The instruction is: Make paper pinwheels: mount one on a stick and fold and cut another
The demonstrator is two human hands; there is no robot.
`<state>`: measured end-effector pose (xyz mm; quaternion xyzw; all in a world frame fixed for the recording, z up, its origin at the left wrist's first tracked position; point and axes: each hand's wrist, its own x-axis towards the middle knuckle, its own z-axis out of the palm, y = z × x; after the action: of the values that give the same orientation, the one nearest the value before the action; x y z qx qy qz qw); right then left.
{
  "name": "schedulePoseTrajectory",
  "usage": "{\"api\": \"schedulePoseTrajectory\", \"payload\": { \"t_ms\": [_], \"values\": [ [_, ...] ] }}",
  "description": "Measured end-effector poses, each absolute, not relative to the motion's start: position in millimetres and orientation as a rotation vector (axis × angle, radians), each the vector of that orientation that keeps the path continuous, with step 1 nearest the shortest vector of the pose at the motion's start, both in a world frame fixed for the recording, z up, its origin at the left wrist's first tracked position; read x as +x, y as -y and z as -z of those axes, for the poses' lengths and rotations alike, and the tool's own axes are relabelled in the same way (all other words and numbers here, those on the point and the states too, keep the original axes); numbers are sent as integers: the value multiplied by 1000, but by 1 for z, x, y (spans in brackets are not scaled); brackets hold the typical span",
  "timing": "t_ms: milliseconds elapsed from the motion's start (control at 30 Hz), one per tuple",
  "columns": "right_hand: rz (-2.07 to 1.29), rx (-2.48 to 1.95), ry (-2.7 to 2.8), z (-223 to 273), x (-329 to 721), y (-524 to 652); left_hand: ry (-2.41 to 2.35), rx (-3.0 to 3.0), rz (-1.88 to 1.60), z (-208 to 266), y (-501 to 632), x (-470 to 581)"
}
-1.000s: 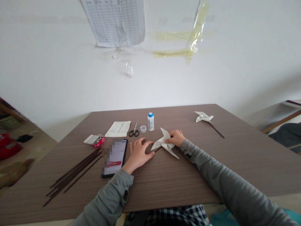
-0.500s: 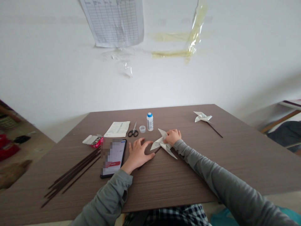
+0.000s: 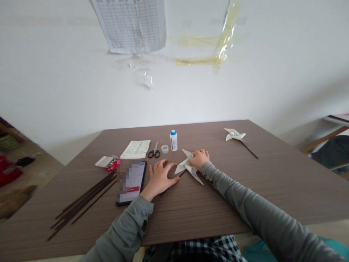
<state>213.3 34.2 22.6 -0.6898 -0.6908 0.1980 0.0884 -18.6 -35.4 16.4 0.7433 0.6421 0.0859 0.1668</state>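
The right hand (image 3: 200,159) bunched its fingers on the paper pinwheel (image 3: 187,165), pinching or pressing, one could not tell. The left hand (image 3: 160,177), spread and gripping nothing visible, lay over its dark stick (image 3: 183,174). The pinwheel, on the table (image 3: 185,218) between them, seemed light, easily creased, best held by its stick.

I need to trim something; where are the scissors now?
In the head view, the scissors lie left of centre on the table, between the folded paper and the small clear cup.
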Motion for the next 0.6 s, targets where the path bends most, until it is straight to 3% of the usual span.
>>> {"api": "schedulePoseTrajectory", "payload": {
  "t_ms": [600],
  "values": [
    [-538,-1872,2212,-6,238,-43,-1806,2113,-307,-12,35,-24]
  ]
}}
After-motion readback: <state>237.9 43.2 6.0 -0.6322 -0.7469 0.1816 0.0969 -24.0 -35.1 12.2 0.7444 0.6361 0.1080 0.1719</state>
